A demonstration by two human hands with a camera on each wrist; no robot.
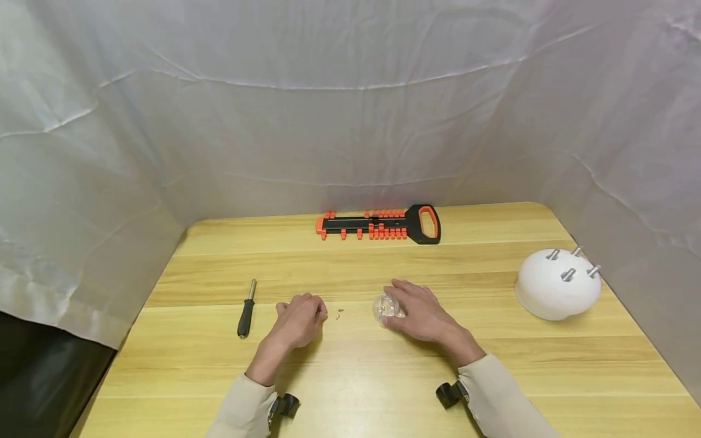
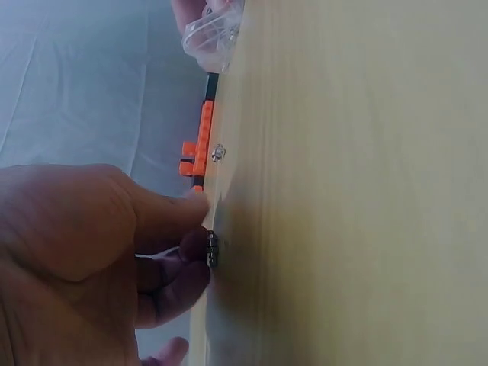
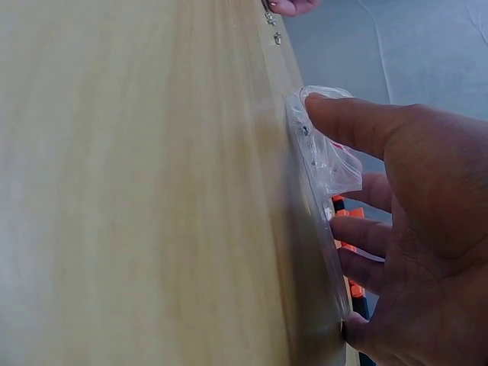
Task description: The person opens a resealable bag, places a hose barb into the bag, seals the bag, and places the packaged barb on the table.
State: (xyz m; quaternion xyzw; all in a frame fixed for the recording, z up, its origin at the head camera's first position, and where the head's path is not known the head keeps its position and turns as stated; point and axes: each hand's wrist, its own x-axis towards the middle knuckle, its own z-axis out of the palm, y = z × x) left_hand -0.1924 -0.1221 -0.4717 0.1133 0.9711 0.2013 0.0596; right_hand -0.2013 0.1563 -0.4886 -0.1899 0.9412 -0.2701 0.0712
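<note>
My left hand is low over the table, thumb and fingers curled in. In the left wrist view, small metal pieces like screws sit at its fingertips; the head view hides them. Two more small screw-like pieces lie on the wood between my hands. My right hand holds a shallow clear plastic container, thumb on the near side and fingers spread round the far side. Inside, the right wrist view shows a crinkled clear bag and some tiny metal bits.
A screwdriver with a black handle lies left of my left hand. Along the back lies a black and orange tool holder. A white rounded object with several metal posts stands at the right. Grey sheeting encloses the table.
</note>
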